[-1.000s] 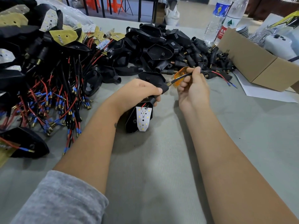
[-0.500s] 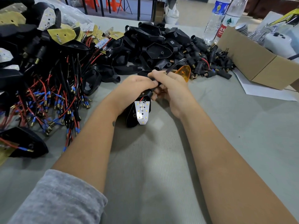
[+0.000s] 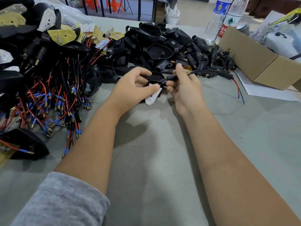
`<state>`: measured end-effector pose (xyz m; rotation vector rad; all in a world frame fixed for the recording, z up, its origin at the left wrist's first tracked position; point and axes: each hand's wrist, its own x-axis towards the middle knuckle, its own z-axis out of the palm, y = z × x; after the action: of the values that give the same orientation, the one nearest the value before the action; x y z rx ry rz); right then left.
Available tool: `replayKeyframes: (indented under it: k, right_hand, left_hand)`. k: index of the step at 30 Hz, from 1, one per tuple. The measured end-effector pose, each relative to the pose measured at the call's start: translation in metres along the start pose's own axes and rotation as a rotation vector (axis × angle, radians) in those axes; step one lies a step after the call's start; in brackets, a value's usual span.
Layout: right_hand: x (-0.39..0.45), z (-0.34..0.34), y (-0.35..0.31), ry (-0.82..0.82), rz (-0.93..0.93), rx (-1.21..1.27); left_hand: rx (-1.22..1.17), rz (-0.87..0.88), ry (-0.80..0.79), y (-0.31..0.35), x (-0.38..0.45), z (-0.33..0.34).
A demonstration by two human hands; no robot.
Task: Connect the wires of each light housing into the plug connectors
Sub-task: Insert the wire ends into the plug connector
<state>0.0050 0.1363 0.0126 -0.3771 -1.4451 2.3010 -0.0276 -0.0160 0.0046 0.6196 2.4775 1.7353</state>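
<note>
Left grip (image 3: 135, 88) pinches the light housing (image 3: 156, 77), right grip (image 3: 184, 85) the plug connector (image 3: 175, 77) beside it; misaligned wires risk bending.

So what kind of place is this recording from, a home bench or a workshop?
Most likely a small assembly workshop: a heap of identical black light housings lies beside a pile of wired units with red and blue leads, and a cardboard box sits on the cloth-covered table.
</note>
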Motion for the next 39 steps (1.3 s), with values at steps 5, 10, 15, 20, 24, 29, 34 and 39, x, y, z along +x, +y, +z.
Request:
replayKeyframes:
  k: [5,10,15,20,24,29,34,39]
  right_hand:
    - [0.003,-0.004,-0.001,0.068,0.015,0.095]
    - [0.002,-0.003,-0.001,0.067,0.037,0.088]
    - [0.002,-0.003,-0.003,0.066,0.058,0.085]
    - [0.001,-0.001,-0.002,0.037,0.052,0.022]
    - [-0.001,0.003,-0.001,-0.037,0.017,-0.135]
    - [-0.005,0.003,-0.006,-0.08,0.053,-0.057]
    - [-0.008,0.004,-0.004,-0.073,0.001,-0.118]
    - [-0.007,0.003,-0.007,-0.072,0.04,-0.083]
  left_hand:
    - [0.244,0.072,-0.086,-0.001,-0.002,0.002]
    - [0.305,0.099,-0.058,0.0,-0.002,0.002]
    - [0.36,0.152,-0.025,0.0,-0.002,0.001]
    - [0.34,0.16,0.005,0.002,-0.003,0.002]
    - [0.171,0.177,0.074,0.005,-0.007,0.002]
    - [0.117,0.258,0.114,0.004,-0.007,0.003]
    - [0.113,0.322,0.122,0.002,-0.004,0.004]
    - [0.225,0.381,0.173,0.001,-0.004,0.005]
